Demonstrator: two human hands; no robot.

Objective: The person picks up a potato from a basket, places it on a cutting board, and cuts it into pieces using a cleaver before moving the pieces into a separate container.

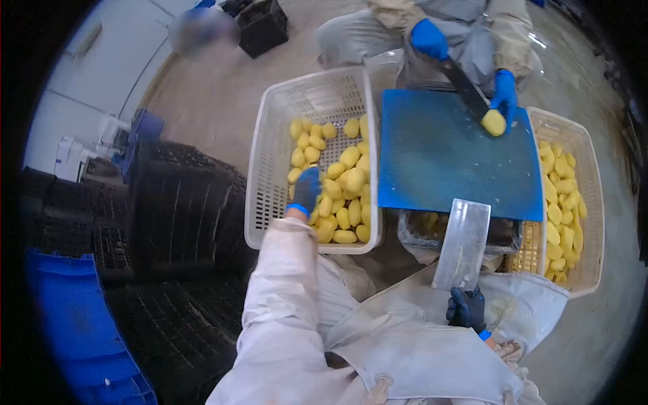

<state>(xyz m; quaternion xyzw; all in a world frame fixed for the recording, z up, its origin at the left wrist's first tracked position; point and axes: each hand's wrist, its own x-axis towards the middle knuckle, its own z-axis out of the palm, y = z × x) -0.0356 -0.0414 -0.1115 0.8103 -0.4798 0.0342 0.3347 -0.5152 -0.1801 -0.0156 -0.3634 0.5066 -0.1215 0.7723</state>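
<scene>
My left hand (307, 189), in a blue glove, reaches over the left part of a white plastic crate (255, 169) holding peeled yellow potatoes (344, 217). Its fingers look stretched out among the potatoes, with nothing visible in them. Low on the right, my right hand (467, 309), in a dark glove, is closed around the handle of a cleaver (463, 243). The cleaver's broad blade points away from me, and its tip overlaps the near edge of a blue cutting board (452, 158) in this view. The handle is mostly hidden by my fingers.
Across the board, a co-worker's blue-gloved hands hold a large knife (466, 88) and a potato (493, 123). Another crate (594, 202) of yellow potatoes stands right of the board. Black crates (182, 209) are stacked on the left, beside a blue crate (81, 317).
</scene>
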